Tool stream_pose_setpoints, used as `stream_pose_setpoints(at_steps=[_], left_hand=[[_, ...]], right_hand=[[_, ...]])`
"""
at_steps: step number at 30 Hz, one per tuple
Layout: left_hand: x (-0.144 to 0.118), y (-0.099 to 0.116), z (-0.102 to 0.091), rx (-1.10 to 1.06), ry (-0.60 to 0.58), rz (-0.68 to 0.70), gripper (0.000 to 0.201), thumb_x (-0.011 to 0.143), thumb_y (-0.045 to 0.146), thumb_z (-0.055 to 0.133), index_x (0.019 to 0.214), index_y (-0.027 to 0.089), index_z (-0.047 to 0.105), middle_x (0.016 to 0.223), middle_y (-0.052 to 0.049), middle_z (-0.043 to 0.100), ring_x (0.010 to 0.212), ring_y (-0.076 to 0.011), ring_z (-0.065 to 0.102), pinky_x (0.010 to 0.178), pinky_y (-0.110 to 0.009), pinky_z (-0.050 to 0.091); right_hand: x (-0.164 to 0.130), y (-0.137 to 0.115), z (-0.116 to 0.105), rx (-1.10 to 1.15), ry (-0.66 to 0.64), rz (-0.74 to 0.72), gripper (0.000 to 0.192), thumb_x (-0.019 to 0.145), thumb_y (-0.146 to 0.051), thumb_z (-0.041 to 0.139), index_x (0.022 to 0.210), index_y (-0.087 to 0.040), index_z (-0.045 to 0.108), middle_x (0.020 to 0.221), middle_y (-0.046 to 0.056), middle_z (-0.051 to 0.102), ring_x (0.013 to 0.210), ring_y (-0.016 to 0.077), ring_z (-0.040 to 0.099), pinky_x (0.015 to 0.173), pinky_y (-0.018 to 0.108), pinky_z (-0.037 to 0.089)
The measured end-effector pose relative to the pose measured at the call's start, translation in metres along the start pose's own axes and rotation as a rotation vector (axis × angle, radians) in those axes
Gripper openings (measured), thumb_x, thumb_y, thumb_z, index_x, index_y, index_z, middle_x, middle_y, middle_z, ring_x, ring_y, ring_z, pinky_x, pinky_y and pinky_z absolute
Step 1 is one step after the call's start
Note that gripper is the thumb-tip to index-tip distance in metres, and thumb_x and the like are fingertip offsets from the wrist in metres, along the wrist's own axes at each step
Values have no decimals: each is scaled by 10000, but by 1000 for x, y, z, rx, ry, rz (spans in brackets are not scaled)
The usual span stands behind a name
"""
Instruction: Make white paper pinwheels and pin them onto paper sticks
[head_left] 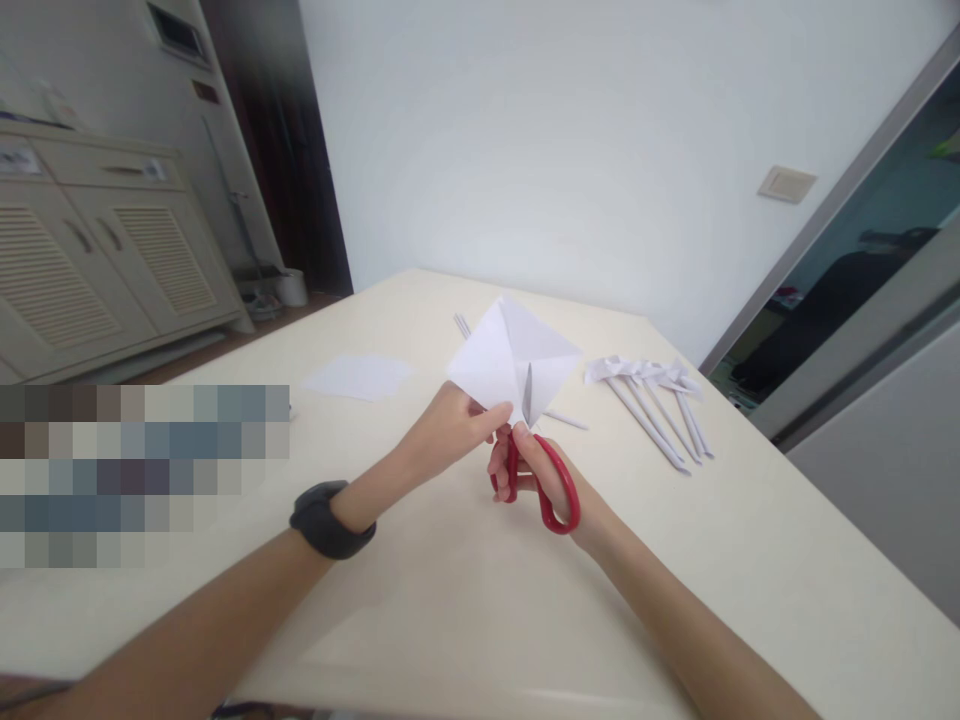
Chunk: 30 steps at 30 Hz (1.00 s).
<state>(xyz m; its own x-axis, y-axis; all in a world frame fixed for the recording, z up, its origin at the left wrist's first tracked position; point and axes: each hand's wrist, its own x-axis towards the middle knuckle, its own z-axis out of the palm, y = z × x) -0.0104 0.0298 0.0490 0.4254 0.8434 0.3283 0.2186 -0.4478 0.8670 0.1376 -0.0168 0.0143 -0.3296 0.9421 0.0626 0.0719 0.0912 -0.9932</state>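
Note:
My left hand (450,428) pinches the near corner of a creased white square of paper (504,355), holding it up above the table. My right hand (541,476) grips red-handled scissors (551,490). Their blades (526,393) point up and cut into the paper along a crease from its near corner. A black watch (330,518) sits on my left wrist.
A cream table (465,600) lies under both hands. Several finished white paper pinwheels on rolled sticks (652,395) lie to the right. A flat white sheet (360,376) lies to the left, and thin paper sticks (462,325) behind. A blurred patch covers the left edge. Cabinets stand at far left.

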Motion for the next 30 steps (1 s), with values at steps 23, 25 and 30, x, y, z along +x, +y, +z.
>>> stream_pose_setpoints(at_steps=[23,25,30], left_hand=[[-2,0,2,50,39,-21,180,778,227,485,614,161,521,533,21,545,544,-121,545,538,-214,436],[-2,0,3,40,21,-19,188,779,213,471,604,163,517,498,23,535,540,-123,547,534,-207,433],[-2,1,2,87,48,-19,190,761,208,493,579,160,518,482,24,550,508,-112,537,505,-193,413]], right_hand=[[-1,3,3,-15,23,1,548,873,-586,286,776,-155,611,616,18,541,567,119,526,581,263,403],[0,5,3,-7,28,3,538,873,-584,288,768,-160,603,645,20,544,593,126,537,597,271,411],[1,8,3,-34,32,11,539,870,-584,300,741,-154,599,594,9,515,537,114,516,578,271,421]])
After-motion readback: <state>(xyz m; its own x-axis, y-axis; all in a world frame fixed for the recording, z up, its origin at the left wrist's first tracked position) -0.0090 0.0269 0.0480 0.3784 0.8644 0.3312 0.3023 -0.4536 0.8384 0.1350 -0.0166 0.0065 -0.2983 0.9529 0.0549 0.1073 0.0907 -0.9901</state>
